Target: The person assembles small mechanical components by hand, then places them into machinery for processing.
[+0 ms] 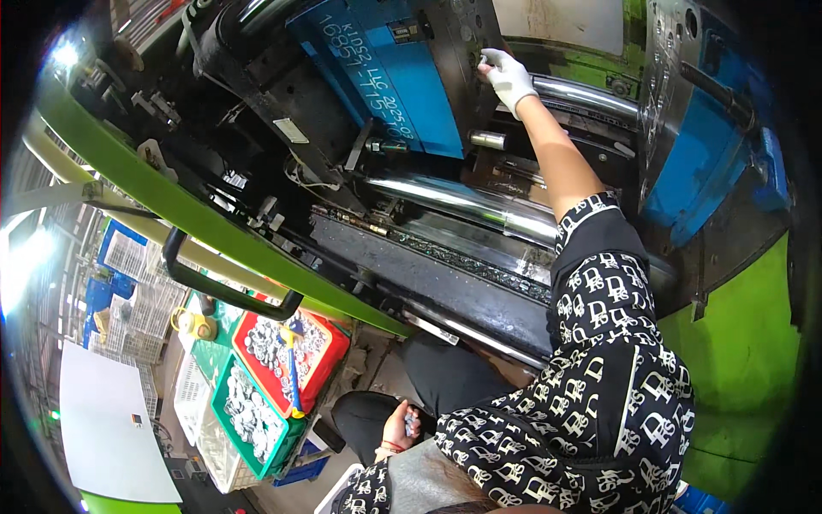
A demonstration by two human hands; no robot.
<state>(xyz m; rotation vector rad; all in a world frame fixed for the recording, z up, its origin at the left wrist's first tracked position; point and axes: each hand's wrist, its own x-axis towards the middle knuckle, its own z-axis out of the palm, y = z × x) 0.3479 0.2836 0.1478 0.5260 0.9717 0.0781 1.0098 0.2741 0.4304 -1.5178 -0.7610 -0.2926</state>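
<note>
My right hand (512,81), in a white glove, reaches far into the machine to the face of a blue mould block (390,73). Its thumb and forefinger are pinched together at the metal face. Whatever they grip is too small to make out. Low in front of me, near my lap, my left hand (399,428) is bare and curled around several small grey parts (410,421). A shiny metal pin (487,140) juts from the mould just below my right hand.
Polished tie bars (462,206) run beneath my right arm. A second blue mould block (711,146) stands at right. The green door frame (205,231) has a black handle (231,295). At lower left are a red tray (338,343) with a hammer (294,368) and a green tray (278,458), both holding small grey parts.
</note>
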